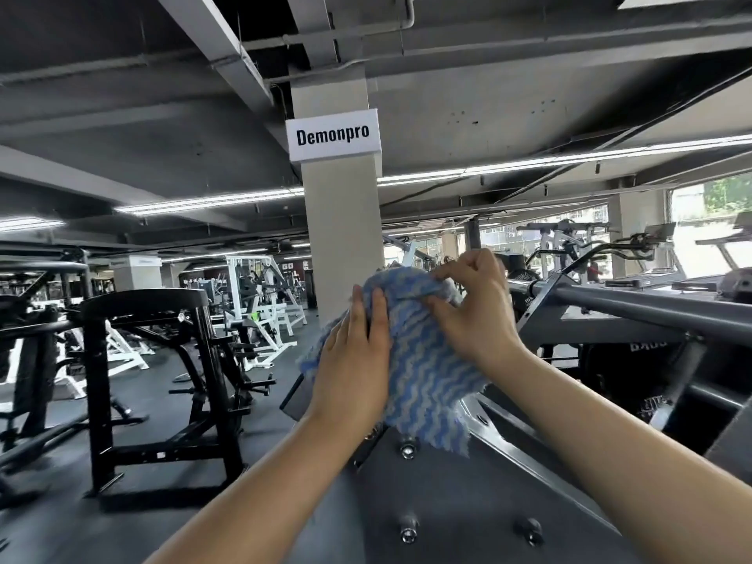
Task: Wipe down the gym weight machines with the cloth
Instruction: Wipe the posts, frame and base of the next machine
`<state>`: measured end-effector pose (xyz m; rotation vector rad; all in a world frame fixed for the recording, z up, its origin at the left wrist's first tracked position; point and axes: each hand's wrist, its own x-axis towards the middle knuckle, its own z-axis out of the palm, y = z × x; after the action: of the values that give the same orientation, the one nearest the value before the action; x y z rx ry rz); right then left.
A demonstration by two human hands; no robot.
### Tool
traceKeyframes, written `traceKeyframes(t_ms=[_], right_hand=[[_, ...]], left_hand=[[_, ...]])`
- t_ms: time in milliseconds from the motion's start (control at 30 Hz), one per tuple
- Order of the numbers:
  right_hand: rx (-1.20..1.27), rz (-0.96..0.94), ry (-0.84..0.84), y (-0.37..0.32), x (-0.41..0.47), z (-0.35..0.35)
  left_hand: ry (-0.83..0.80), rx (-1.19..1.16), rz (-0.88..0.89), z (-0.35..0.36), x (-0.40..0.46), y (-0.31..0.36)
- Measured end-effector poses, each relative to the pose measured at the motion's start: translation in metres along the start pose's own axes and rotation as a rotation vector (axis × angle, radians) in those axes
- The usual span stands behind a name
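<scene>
A blue and white wavy-striped cloth [423,368] is draped over the top of a grey weight machine [460,494] right in front of me. My left hand [354,360] lies flat with straight fingers against the cloth's left side. My right hand [476,307] pinches the cloth's upper edge between thumb and curled fingers. The machine's upright part under the cloth is hidden.
A grey bar [651,307] of the machine runs off to the right, with black weight plates [635,360] below it. A black rack [158,384] stands to the left on the dark floor. A concrete pillar [342,238] rises behind the cloth.
</scene>
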<state>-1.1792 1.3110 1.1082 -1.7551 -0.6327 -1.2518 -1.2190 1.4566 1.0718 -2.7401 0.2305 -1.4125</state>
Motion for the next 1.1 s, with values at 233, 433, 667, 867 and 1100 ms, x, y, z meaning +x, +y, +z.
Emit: traceKeyframes(t_ms=[233,433,667,867,1100], right_hand=[[0.209,0.32,0.228,-0.005,0.024,-0.005],[0.136,0.227,-0.429,-0.005,0.038,0.012],[0.216,0.08,0.083,-0.023,0.052,0.024],[0.004,0.207,-0.254,-0.01,0.062,0.028],[0.055,0.249,-0.555,-0.002,0.049,0.022]], left_hand=[[0.205,-0.108,0.018,-0.014,0.011,0.019],[-0.095,-0.835,-0.485,-0.031,0.067,-0.015],[0.589,-0.457,-0.164,-0.058,0.082,-0.028],[0.26,-0.34,-0.366,-0.041,0.078,-0.037],[-0.04,-0.765,-0.287,-0.047,0.082,-0.009]])
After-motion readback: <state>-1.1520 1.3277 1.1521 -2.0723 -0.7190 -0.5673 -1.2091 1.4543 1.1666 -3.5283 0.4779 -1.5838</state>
